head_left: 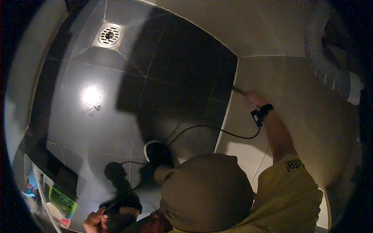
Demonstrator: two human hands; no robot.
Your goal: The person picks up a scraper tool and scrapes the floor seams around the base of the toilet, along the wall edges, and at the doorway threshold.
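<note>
On the right, my right hand (254,99) is closed around a thin dark tool (238,91), which points at the edge between the dark floor and the beige tiles. A black band with a small device (257,116) is on that wrist. At the bottom left, my left hand (95,222) has curled fingers beside a dark shape; what they hold is hidden in shadow. A black cable (202,126) runs from the right wrist device across the floor. A large rounded brown shape (208,192) hides much of the bottom middle.
A square metal drain (110,35) lies in the dark tiled floor (93,132) at the upper left. Small dark debris (94,111) lies near a bright reflection. A green container (62,202) stands at the lower left. A grey ribbed hose-like thing (330,73) is at the upper right.
</note>
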